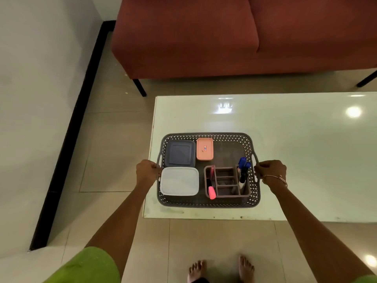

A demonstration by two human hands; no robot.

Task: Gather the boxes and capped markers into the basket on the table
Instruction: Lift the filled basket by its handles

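We log a grey perforated plastic basket [208, 202] with side handles at the near left corner of the glossy white table [306, 150]. The left hand [148, 170] is closed, its fingers curled round the left handle. The right hand [270, 170] is likewise closed, curled round the right handle, with thin metal bangles [275, 179] at its wrist. From this steep angle we cannot tell whether the basket rests on the table or is raised slightly off it. In the basket's far left corner lies a blue-grey square lidded box [180, 153]. Just beside that, to the right, is a small peach rectangular lidded box [204, 149]. A white rounded rectangular lidded box [179, 181] fills the near left corner, touching the blue-grey one. In the near right part stands a brown plastic compartmented organiser [228, 196]. A pink capped marker [211, 192] sits in its left compartment. Two blue capped markers [243, 164] stand upright in its right compartment. A red upholstered sofa [204, 37] stands beyond the table, on the tiled floor.
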